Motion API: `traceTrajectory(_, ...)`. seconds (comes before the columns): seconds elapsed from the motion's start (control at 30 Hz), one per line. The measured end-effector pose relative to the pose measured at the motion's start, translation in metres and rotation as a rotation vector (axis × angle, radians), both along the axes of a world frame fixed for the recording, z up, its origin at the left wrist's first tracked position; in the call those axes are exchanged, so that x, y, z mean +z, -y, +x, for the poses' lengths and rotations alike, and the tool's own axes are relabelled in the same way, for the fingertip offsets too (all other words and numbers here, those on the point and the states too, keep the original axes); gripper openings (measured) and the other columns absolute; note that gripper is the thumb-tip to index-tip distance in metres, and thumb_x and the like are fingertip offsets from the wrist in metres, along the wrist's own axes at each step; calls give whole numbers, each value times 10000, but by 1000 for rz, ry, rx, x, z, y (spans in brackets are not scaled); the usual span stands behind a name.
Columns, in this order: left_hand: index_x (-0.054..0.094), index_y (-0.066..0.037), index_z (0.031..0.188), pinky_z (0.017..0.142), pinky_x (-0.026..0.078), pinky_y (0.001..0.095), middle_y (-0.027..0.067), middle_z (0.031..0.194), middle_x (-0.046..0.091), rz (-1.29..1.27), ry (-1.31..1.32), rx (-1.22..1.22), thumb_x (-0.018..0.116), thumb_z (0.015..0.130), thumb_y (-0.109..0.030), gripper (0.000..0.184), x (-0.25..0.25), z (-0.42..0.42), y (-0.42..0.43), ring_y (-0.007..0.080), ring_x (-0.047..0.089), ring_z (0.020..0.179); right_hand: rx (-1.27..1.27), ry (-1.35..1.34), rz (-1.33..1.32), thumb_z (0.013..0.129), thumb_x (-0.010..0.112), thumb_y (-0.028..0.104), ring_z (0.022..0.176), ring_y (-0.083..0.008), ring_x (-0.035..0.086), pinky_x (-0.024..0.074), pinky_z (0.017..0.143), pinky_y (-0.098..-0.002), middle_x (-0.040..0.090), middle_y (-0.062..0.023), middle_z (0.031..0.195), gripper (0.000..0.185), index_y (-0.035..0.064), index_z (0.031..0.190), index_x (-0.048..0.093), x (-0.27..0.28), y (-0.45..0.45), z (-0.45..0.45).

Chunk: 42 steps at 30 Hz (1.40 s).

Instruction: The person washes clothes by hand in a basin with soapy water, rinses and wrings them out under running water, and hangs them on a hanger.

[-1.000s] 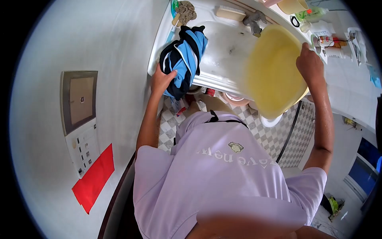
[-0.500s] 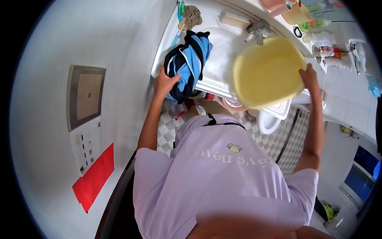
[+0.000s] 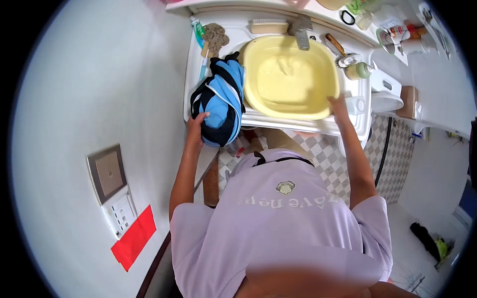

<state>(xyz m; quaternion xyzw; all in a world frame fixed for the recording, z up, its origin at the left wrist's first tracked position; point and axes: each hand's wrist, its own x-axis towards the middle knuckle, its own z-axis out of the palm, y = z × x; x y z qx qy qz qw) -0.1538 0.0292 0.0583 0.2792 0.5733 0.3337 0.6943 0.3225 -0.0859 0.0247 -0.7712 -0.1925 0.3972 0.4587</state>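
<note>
A yellow basin [image 3: 288,99] sits upright in the white sink [image 3: 365,119], under the metal faucet [image 3: 301,37]. My right hand [image 3: 339,108] grips the basin's near right rim. On the sink's left side lies a bundled blue and black garment [image 3: 218,104], touching or nearly touching the basin. My left hand [image 3: 197,128] holds the near left edge of this bundle, with the thumb on top and the other fingers hidden beneath the cloth. Inside the basin a pale, shiny bottom shows.
At the sink's back left are a brown scrubber [image 3: 215,38] and a green tube [image 3: 198,31]. A brush [image 3: 269,27] lies left of the faucet. Right of the basin stand a pump bottle [image 3: 358,71] and a clear cup [image 3: 356,105]. A shelf [image 3: 238,7] runs behind.
The yellow basin has come down from a tilted, raised position into the sink, with my right hand still on its rim. The garment bundle stays in my left hand. The view has shifted.
</note>
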Motion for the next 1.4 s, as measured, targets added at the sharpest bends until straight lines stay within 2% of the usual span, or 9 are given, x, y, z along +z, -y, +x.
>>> traceTrajectory(0.2, 580, -38, 1078, 871, 502, 363, 99, 1044, 617, -171, 402, 136, 584, 789, -297, 388, 7, 19, -9, 258, 610, 957, -59, -68, 15, 829, 607, 155, 779, -199, 598, 516, 579, -316, 557, -120, 946, 366, 27, 1118, 423, -27, 11, -11)
traceTrajectory(0.4, 519, 8, 1152, 875, 492, 348, 140, 1045, 607, -104, 245, -39, 572, 769, -277, 480, 79, 76, -17, 258, 611, 951, -107, -132, -96, 824, 596, 155, 680, -216, 599, 478, 397, -339, 540, -145, 888, 334, 47, 1033, 358, -33, 10, -15)
traceTrajectory(0.57, 449, 26, 1261, 934, 448, 346, 154, 1132, 583, 254, 23, -312, 595, 746, -211, 586, 157, 137, -14, 262, 588, 1011, -130, -5, -74, 816, 598, 168, 709, -285, 611, 498, 520, -380, 560, -197, 900, 339, 24, 1031, 379, -66, 15, -19)
traceTrajectory(0.67, 462, 10, 1260, 919, 438, 328, 119, 1119, 587, 271, -55, -474, 638, 725, -166, 590, 146, 157, -26, 215, 577, 1002, -133, 56, -109, 821, 610, 194, 813, -366, 612, 475, 729, -435, 584, -251, 913, 352, 1, 1017, 390, -77, 15, -21)
traceTrajectory(0.87, 519, 89, 1167, 817, 454, 302, 150, 1109, 581, 334, -318, -661, 684, 770, -352, 616, 19, 208, -51, 183, 567, 934, -12, 51, -242, 837, 619, 230, 495, -205, 567, 449, 363, -312, 562, -125, 733, 351, 56, 1014, 373, -57, 12, -14)
traceTrajectory(1.0, 482, 2, 1274, 833, 456, 359, 243, 1135, 541, 787, -536, -1063, 677, 771, -334, 635, -23, 221, -41, 345, 557, 978, 144, -5, -363, 825, 658, 312, 547, -244, 595, 485, 444, -331, 568, -156, 739, 420, 35, 1023, 412, -46, 14, -5)
traceTrajectory(1.1, 511, -25, 1249, 778, 462, 388, 211, 1053, 560, 859, -510, -1007, 680, 761, -255, 565, -25, 225, -32, 370, 551, 895, 236, 687, -483, 841, 621, 284, 819, -293, 623, 497, 671, -423, 583, -218, 799, 439, 22, 1126, 415, -54, 18, -12)
traceTrajectory(1.2, 534, -39, 1221, 771, 460, 403, 202, 1041, 564, 969, -650, -900, 682, 751, -213, 522, -30, 226, -28, 367, 550, 882, 46, 1075, -12, 842, 615, 241, 912, -333, 572, 447, 770, -455, 581, -221, 837, 377, 44, 1141, 498, -4, -8, -24)
traceTrajectory(1.4, 508, -104, 1270, 916, 378, 508, 193, 1284, 454, 1172, -1049, -843, 607, 820, -363, 529, -35, 247, -9, 404, 432, 1179, 131, -169, 250, 907, 526, 269, 733, -306, 621, 505, 678, -386, 632, -178, 837, 287, 2, 930, 628, -26, -100, -46)
